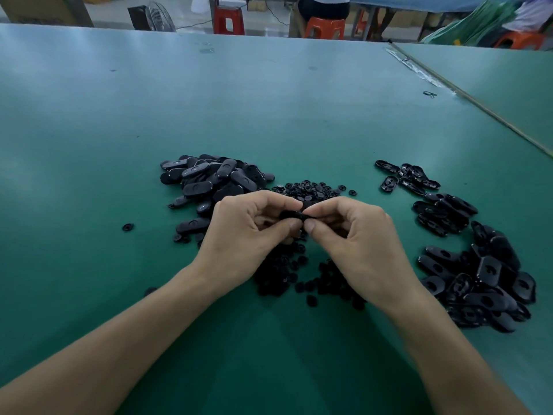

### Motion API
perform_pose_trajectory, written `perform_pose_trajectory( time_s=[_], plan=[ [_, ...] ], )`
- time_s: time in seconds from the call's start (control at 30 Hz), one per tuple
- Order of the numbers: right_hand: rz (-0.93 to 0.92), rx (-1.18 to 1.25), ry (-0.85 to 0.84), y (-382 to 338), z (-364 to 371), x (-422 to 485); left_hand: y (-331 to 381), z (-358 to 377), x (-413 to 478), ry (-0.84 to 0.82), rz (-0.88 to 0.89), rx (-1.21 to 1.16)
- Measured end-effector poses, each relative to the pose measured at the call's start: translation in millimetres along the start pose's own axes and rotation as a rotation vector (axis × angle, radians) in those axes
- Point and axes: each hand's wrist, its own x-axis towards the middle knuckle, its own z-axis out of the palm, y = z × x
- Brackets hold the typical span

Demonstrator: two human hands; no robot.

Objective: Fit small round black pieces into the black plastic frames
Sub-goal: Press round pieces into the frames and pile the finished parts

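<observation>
Black frame is held up between both hands, just above the heap of small round pieces, at the middle of the green table. We see the left hand pinching the frame's left end, thumb underneath and fingers curled over the top. The right hand pinches the right end the same way, and the two thumb tips nearly touch. Fingers cover most of the frame, so we cannot tell if a round piece sits in it.

The heap spreads from behind the hands to under the wrists. Left pile of frames lies just beside the left hand, mostly smooth side up. Right pile of frames shows holes and hollow sides, and a small group of frames lies beyond it. One stray round piece lies well apart to the left.

Past the far edge we note a red stool, a fan and a seated person.
</observation>
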Motion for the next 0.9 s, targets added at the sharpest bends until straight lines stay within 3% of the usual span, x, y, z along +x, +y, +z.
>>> perform_pose_trajectory(
  time_s=[0.7, 0.8, 0.9],
  plan=[
    [0.036, -0.030, -0.014, -8.3, 0.6, -1.7, 1.5, -2.8, -1.3, 0.040, 0.003, -0.062],
    [0.047, -0.163, 0.093, -9.0, -8.7, -0.1, -1.7, -1.5, -1.6, 0.083, -0.006, -0.114],
    [0.155, -0.480, 0.226, -1.7, -29.9, 4.7, -4.7, -5.3, 2.8, 0.197, -0.032, -0.216]
  ],
)
